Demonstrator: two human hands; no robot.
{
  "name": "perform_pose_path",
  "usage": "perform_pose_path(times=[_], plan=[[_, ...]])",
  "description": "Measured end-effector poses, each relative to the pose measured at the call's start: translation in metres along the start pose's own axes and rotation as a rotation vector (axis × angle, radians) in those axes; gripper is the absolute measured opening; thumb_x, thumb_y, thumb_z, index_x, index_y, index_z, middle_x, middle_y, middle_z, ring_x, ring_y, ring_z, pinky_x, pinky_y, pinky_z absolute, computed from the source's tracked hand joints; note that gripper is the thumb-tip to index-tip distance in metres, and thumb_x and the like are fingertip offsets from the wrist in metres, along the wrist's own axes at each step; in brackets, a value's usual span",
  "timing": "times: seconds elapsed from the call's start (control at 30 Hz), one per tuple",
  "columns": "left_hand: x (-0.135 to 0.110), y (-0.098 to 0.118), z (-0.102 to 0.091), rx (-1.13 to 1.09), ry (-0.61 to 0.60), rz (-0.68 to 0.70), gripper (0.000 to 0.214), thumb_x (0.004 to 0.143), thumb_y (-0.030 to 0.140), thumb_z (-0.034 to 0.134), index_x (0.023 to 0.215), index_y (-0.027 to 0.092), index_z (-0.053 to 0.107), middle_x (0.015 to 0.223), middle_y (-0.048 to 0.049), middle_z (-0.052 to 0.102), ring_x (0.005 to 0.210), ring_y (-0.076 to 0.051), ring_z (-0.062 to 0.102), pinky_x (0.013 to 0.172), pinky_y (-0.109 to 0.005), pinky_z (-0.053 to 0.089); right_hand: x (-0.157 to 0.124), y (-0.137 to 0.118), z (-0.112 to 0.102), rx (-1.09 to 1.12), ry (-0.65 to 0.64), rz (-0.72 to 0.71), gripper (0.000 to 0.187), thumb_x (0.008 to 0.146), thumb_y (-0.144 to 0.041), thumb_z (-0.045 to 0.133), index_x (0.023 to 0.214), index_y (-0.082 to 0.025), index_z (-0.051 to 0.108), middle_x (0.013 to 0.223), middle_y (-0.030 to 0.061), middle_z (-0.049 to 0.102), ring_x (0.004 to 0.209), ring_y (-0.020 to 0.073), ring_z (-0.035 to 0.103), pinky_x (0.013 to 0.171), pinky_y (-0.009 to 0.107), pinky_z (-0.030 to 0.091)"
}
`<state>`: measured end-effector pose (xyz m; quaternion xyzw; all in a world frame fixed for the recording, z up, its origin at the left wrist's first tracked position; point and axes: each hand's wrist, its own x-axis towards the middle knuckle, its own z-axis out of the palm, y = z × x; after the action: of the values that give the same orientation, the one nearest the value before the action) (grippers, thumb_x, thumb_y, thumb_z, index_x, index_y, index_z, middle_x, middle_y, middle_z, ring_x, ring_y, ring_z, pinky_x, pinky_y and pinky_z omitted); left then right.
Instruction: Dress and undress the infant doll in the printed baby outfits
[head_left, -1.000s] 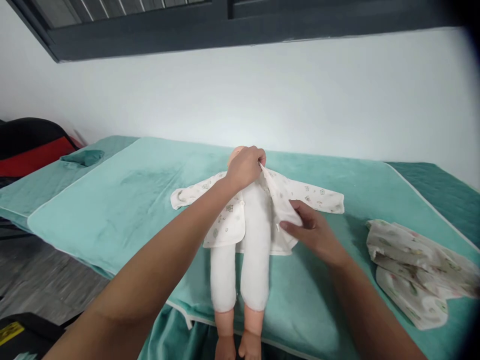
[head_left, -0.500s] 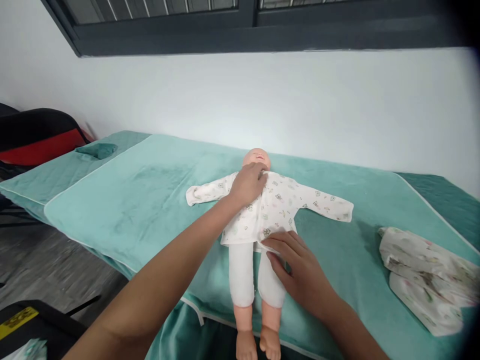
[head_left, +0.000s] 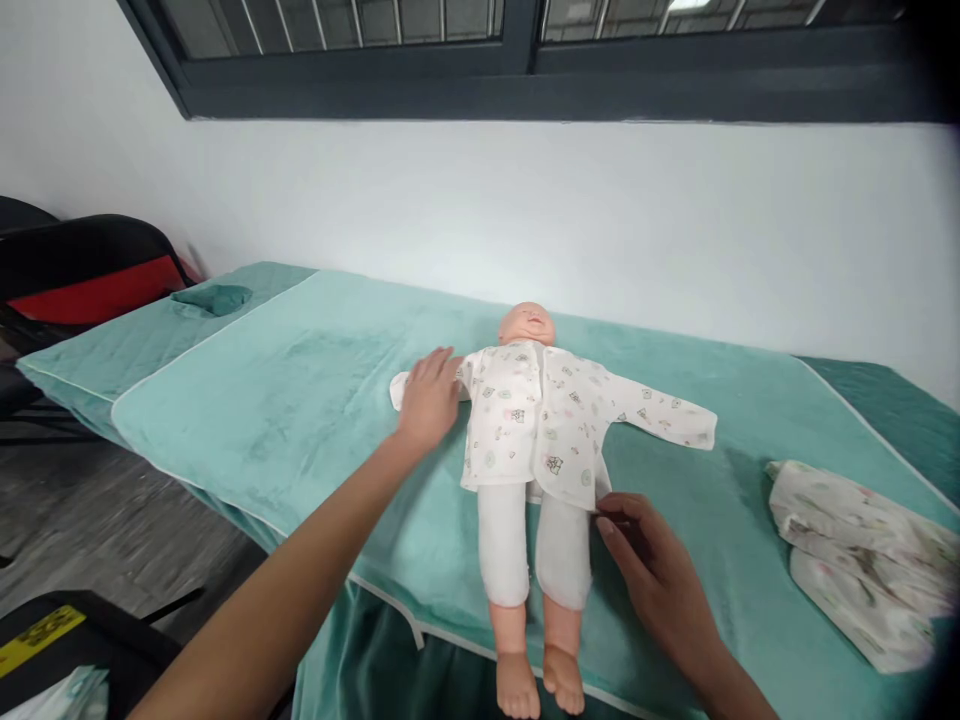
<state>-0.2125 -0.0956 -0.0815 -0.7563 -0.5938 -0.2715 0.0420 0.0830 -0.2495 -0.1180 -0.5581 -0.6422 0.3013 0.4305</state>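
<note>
A baby doll (head_left: pixel 527 323) lies on its back on the green bed cover, its bare feet at the near edge. It wears a white printed baby shirt (head_left: pixel 502 425) and white leggings (head_left: pixel 504 545). My left hand (head_left: pixel 430 400) lies over the sleeve on the left side of the view, fingers stretched out, hiding part of it. At the lower right corner of the shirt, my right hand (head_left: pixel 656 575) pinches the hem between thumb and fingers. The other sleeve (head_left: pixel 664 415) extends flat to the right.
A crumpled printed cloth (head_left: pixel 862 560) rests on the cover (head_left: pixel 300 400) at the right. Black chairs with a red part (head_left: pixel 97 290) stand at the far left, and a black bag or seat with a yellow label (head_left: pixel 41 640) is at lower left. A wall with a window frame rises behind.
My left hand has moved from the shirt's collar left onto the sleeve. My right hand has shifted right from the front hem to the side corner. The view has moved slightly.
</note>
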Motion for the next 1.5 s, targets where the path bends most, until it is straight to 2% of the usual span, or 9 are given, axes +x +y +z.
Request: perform_pose_path(times=[0.2,0.33,0.43,0.6,0.77,0.93,1.07,1.23,1.5], plan=[[-0.02,-0.068,-0.008,0.233,-0.189,-0.181,0.045,0.096,0.038,0.047,0.138,0.022,0.049,0.136,-0.0125,0.059,0.126,-0.031,0.05,0.104,-0.046,0.038,0.041,0.025,-0.033,0.102,0.256,0.276,0.029,0.083,-0.05,0.067,0.1,-0.026,0.067,0.097,0.0055,0.071,0.087,0.0255,0.066,0.083,0.042,0.056],[-0.014,-0.075,-0.008,0.325,-0.152,-0.165,0.044,0.099,0.04,0.04,0.137,0.021,0.049,0.129,-0.0146,0.06,0.119,-0.032,0.052,0.098,-0.046,0.04,0.089,0.05,-0.048,0.617,0.332,0.406,0.016,0.075,-0.037,0.075,0.085,-0.026,0.069,0.106,0.0074,0.073,0.106,0.0297,0.068,0.094,0.041,0.059],[-0.009,-0.076,-0.005,0.349,-0.107,-0.177,0.048,0.099,0.039,0.038,0.142,0.019,0.045,0.128,-0.0162,0.059,0.119,-0.033,0.051,0.096,-0.046,0.04,0.11,0.055,-0.051,0.727,0.305,0.407,0.009,0.075,-0.03,0.075,0.08,-0.027,0.069,0.103,0.0064,0.074,0.108,0.0272,0.069,0.096,0.035,0.059],[-0.013,-0.076,-0.001,0.343,-0.061,-0.282,0.054,0.099,0.033,0.034,0.15,0.017,0.035,0.133,-0.0185,0.056,0.119,-0.035,0.051,0.095,-0.047,0.041,0.117,0.051,-0.046,0.821,0.377,0.381,0.03,0.066,-0.027,0.082,0.093,-0.025,0.069,0.095,0.002,0.073,0.101,0.0217,0.071,0.095,0.035,0.059],[-0.019,-0.079,-0.004,0.312,-0.057,-0.321,0.055,0.092,0.022,0.039,0.147,0.018,0.042,0.136,-0.0153,0.056,0.12,-0.033,0.052,0.097,-0.047,0.042,0.108,0.046,-0.032,0.569,0.373,0.347,0.045,0.07,-0.034,0.08,0.111,-0.024,0.065,0.09,0.0041,0.074,0.083,0.0219,0.071,0.076,0.036,0.06],[-0.022,-0.083,-0.006,0.293,-0.024,-0.335,0.053,0.087,0.012,0.04,0.138,0.021,0.053,0.134,-0.0128,0.059,0.118,-0.032,0.055,0.094,-0.044,0.044,0.108,0.008,-0.006,0.063,0.421,0.15,0.028,0.083,-0.043,0.066,0.102,-0.022,0.068,0.089,0.0037,0.07,0.081,0.0207,0.064,0.077,0.035,0.05],[-0.023,-0.088,-0.004,0.231,0.049,-0.374,0.047,0.087,0.009,0.04,0.129,0.021,0.058,0.127,-0.0115,0.062,0.115,-0.029,0.057,0.09,-0.04,0.045,0.14,-0.038,0.015,-0.141,0.282,-0.045,0.025,0.089,-0.045,0.057,0.094,-0.023,0.066,0.097,0.0062,0.068,0.088,0.022,0.06,0.074,0.033,0.046],[-0.024,-0.098,0.001,0.114,0.18,-0.435,0.041,0.085,0.006,0.039,0.117,0.021,0.059,0.118,-0.0087,0.065,0.107,-0.024,0.062,0.087,-0.035,0.047,0.199,-0.07,0.03,-0.483,0.008,0.065,0.023,0.088,-0.045,0.052,0.08,-0.023,0.051,0.078,0.0046,0.061,0.065,0.0199,0.05,0.061,0.032,0.035],[-0.023,-0.106,0.006,0.067,0.231,-0.403,0.035,0.083,0.007,0.041,0.109,0.02,0.06,0.111,-0.0092,0.066,0.103,-0.024,0.062,0.086,-0.035,0.047,0.213,-0.076,0.043,-0.347,0.037,-0.069,0.016,0.089,-0.031,0.048,0.076,-0.023,0.049,0.076,0.0026,0.06,0.067,0.0181,0.051,0.062,0.032,0.037]])
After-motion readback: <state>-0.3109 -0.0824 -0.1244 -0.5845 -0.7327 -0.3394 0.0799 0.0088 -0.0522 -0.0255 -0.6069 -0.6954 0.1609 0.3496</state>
